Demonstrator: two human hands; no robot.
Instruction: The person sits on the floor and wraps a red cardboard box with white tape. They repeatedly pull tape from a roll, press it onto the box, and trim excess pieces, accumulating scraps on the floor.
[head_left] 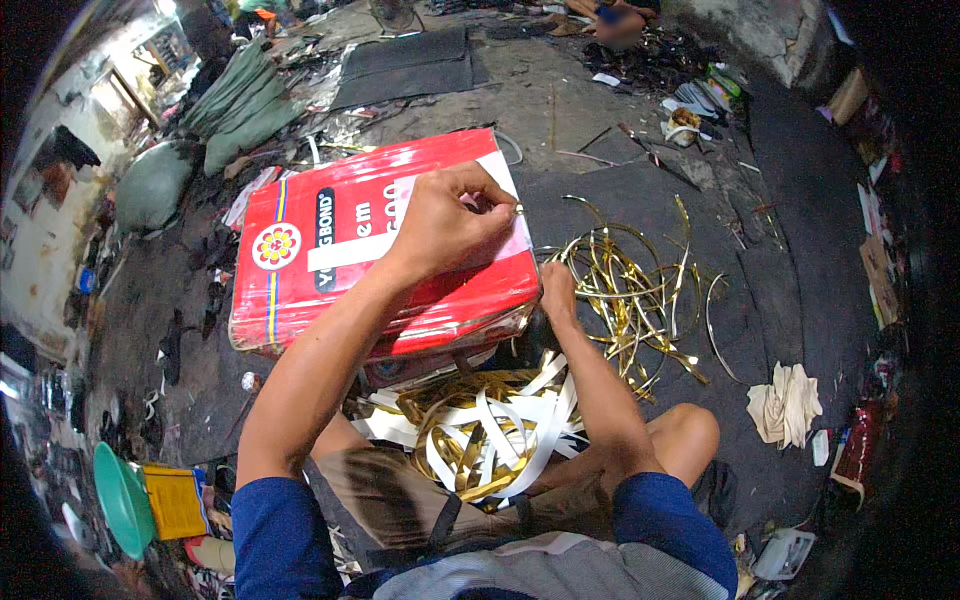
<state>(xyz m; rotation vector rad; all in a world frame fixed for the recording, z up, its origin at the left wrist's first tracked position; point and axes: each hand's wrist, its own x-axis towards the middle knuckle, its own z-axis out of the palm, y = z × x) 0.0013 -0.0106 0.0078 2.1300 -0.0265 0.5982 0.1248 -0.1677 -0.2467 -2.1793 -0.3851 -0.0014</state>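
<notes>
A red cardboard box with printed sides stands in front of me. A white strip lies across its top, running under my left wrist. My left hand rests over the box, its thumb and forefinger pinched at the right edge; a tiny pale bit shows at the fingertips, too small to name. My right hand is closed low beside the box's right side, and what it grips is hidden. Shiny gold strips lie in a loose tangle just right of it. White and gold strips are heaped in my lap.
A dark mat covers the floor. A crumpled beige cloth lies at right. Green sacks slump at far left. A green basin stands at lower left near a yellow panel. Another person sits at the back.
</notes>
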